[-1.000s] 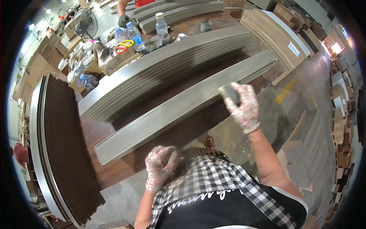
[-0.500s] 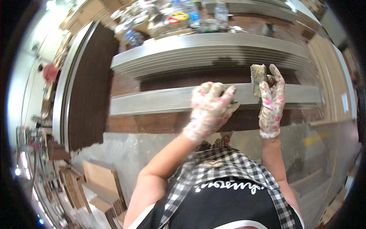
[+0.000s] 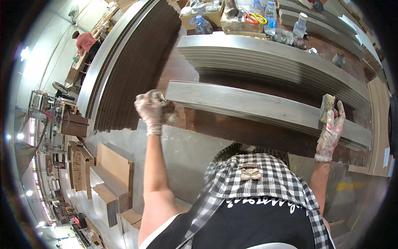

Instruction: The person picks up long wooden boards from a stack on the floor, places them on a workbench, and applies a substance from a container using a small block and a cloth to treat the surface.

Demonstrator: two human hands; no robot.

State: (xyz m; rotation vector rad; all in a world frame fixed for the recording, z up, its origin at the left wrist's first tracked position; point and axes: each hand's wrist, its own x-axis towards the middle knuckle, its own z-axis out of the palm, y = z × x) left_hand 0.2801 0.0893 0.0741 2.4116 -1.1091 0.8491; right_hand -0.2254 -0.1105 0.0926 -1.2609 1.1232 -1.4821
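Note:
A long grey plank stack (image 3: 257, 101) lies across the low brown surface in front of me. By its left end is my left hand (image 3: 149, 110), in a floral glove, with its fingers curled closed. A blurred brownish patch shows beside those fingers, too smeared to name. Near the stack's right end, my right hand (image 3: 331, 135), gloved alike, grips a worn, fuzzy yellow-grey block (image 3: 327, 107) between thumb and fingers. The block stands upright just above the top plank.
Behind lies a taller plank stack (image 3: 269, 54); dark-edged boards (image 3: 132, 70) stand to the left. Bottles (image 3: 270, 18), red-and-yellow scissors (image 3: 255, 19) and a carton (image 3: 211, 18) sit farther back. Cardboard sheets (image 3: 376, 124) lie right. A person in red (image 3: 85, 43) works far left.
My left hand has swung left, from the stack's middle to its left end. My right hand keeps the block and stays near the right end. The whole view has shifted and turned.

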